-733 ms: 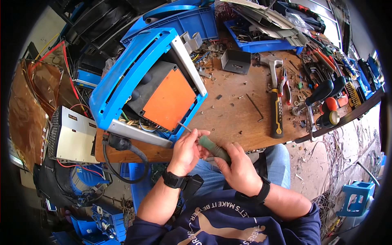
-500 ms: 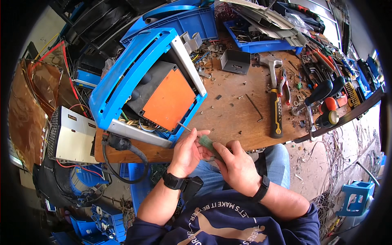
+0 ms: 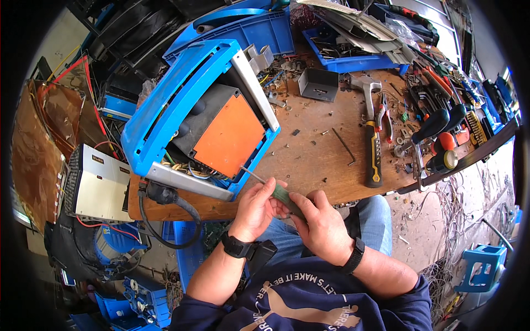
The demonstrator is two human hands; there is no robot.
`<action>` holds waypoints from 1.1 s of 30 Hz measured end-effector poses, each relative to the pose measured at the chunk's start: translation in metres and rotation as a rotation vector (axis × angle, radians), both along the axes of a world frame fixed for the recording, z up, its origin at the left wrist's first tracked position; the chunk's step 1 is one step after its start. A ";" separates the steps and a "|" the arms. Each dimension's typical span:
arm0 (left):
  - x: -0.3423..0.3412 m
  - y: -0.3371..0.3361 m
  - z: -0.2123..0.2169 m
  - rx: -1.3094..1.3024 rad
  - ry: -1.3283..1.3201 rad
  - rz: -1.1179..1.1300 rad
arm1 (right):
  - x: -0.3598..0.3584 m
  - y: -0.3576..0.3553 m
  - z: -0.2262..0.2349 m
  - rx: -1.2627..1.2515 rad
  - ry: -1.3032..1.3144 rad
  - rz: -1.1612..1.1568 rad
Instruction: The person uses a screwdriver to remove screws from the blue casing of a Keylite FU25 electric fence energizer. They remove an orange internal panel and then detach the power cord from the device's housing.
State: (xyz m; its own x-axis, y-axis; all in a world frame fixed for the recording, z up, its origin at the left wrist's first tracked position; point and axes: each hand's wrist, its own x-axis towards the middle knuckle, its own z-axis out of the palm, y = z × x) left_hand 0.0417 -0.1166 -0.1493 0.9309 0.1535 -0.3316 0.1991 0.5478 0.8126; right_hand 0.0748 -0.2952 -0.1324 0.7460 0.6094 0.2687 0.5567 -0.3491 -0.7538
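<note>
A screwdriver with a translucent green handle point(image 3: 284, 197) is held between my two hands, its thin metal shaft slanting up to the left. The tip meets the lower right corner of an orange panel point(image 3: 231, 138) on a dark box. A blue plastic frame point(image 3: 148, 124) with grey side bars surrounds that box. My right hand point(image 3: 324, 225) is closed on the rear of the handle. At the front of the handle, my left hand point(image 3: 255, 207) has its thumb and fingers around the tool near the shaft. Part of the handle is hidden by my fingers.
On the wooden table point(image 3: 309, 171) lie a hammer point(image 3: 372, 149), red-handled pliers point(image 3: 383, 118), a hex key point(image 3: 345, 147) and scattered screws. A black bracket point(image 3: 318, 85) sits behind. Tools crowd the right edge. A thick black cable point(image 3: 190, 218) hangs off the front left.
My left thumb and fingers have shifted slightly up and right along the screwdriver, closing nearer round it. My right hand and the blue-framed unit are almost unmoved.
</note>
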 end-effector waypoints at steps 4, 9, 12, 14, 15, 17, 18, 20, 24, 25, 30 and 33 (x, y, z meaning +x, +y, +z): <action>0.000 0.004 -0.007 0.010 -0.006 -0.022 | 0.000 0.001 0.003 0.029 0.099 -0.013; 0.000 0.002 -0.006 0.016 -0.014 -0.022 | 0.000 0.001 -0.003 0.049 0.108 -0.005; -0.001 -0.001 -0.003 0.078 0.031 0.018 | 0.000 0.002 -0.006 0.019 0.041 0.043; -0.001 -0.003 0.000 0.070 0.028 0.045 | 0.001 0.001 -0.006 -0.003 0.018 0.083; -0.001 -0.004 0.002 0.067 0.027 0.057 | 0.002 0.002 -0.008 0.099 0.080 0.059; 0.000 -0.004 -0.001 0.054 0.030 0.074 | 0.005 0.002 -0.014 0.303 0.202 0.012; 0.000 -0.003 -0.004 0.047 0.033 0.088 | 0.008 -0.001 -0.013 0.359 0.693 0.047; 0.000 -0.003 -0.004 0.054 0.011 0.068 | 0.025 -0.012 -0.010 0.282 1.368 0.184; -0.008 0.002 0.016 0.075 0.082 -0.071 | 0.023 -0.010 -0.007 0.451 1.681 0.219; -0.014 0.007 0.031 0.199 0.164 -0.191 | 0.023 -0.010 -0.006 0.460 1.674 0.198; -0.082 0.037 0.133 1.372 -0.297 -0.127 | 0.023 -0.008 -0.008 0.461 1.702 0.186; -0.097 0.076 0.196 1.117 -0.393 0.256 | 0.022 -0.007 -0.013 0.488 1.740 0.176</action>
State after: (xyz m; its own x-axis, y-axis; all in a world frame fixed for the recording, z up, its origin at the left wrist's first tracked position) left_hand -0.0552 -0.0409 0.0471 0.8391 0.3691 0.3996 -0.1790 -0.5064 0.8435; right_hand 0.0964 -0.3024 -0.1450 0.2820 0.8174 -0.5023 -0.8892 0.0261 -0.4568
